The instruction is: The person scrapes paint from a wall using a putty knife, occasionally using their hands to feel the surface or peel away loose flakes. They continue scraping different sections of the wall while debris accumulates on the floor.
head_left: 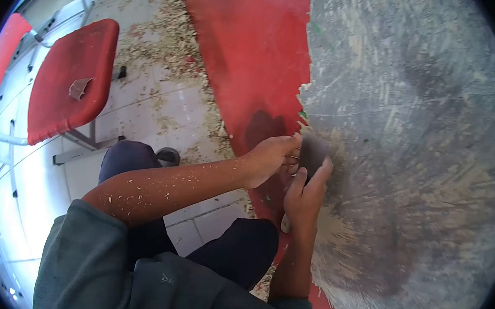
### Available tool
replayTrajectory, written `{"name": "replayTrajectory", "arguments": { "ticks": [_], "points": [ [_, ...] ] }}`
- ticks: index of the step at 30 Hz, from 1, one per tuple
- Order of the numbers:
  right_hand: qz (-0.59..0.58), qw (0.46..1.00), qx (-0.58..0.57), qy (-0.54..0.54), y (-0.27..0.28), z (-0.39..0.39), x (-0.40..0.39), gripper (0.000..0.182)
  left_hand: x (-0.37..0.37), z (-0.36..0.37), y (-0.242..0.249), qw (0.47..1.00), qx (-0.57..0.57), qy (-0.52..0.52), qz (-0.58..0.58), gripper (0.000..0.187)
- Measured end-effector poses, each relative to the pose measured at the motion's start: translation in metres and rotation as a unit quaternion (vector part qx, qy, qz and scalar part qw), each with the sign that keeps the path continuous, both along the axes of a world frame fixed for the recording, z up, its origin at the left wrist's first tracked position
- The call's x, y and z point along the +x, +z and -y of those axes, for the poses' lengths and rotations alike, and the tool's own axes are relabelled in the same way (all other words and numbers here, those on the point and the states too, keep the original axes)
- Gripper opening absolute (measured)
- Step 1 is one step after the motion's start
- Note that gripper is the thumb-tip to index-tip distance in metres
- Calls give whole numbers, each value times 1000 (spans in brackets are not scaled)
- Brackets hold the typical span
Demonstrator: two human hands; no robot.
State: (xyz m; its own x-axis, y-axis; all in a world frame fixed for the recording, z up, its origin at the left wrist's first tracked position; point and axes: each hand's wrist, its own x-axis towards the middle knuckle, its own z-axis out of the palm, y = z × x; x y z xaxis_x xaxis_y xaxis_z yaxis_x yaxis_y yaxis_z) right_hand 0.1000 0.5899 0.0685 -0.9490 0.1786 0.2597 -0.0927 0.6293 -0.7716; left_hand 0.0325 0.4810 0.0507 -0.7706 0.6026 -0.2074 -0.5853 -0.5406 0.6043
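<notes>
Both of my hands meet over the splintered edge of a large grey sheet [393, 108], whose surface is covered in pale scratches and brown smudges. Between them is a dark grey, flat piece [313, 151] that looks like sandpaper. My left hand [272, 159] reaches in from the left with its fingers curled against the near side of this piece. My right hand [306, 192] grips its lower right side, thumb in front and fingers behind. The sheet lies over a red surface [249, 31], which has a dark stain beside my left hand.
A red chair [74, 80] stands on the left, with a torn brownish scrap [79, 88] on its seat. Pale shavings [163, 35] litter the tiled floor [140, 107] along the red surface. My knees are beneath my arms.
</notes>
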Motion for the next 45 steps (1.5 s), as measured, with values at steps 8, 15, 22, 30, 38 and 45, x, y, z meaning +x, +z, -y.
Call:
{"name": "replayTrajectory", "arguments": {
  "ticks": [8,15,22,30,38,45],
  "points": [
    [55,985,17,161,119,8,3,51,-20,-8,58,995,88,30,-30,40],
    [69,964,-141,214,118,9,26,49,-14,31,117,985,114,118,-45,48],
    [-7,965,-256,48,66,15,79,41,13,23,43,998,62,-1,-15,45],
    [-181,958,-166,-145,-17,18,23,36,13,-21,56,987,-37,-85,-132,28],
    [-252,950,-67,-171,-23,26,15,46,12,-39,56,982,-90,-29,-165,27],
    [-230,950,-152,-146,7,30,7,45,-5,-48,60,976,-85,39,-196,24]
  ]
}}
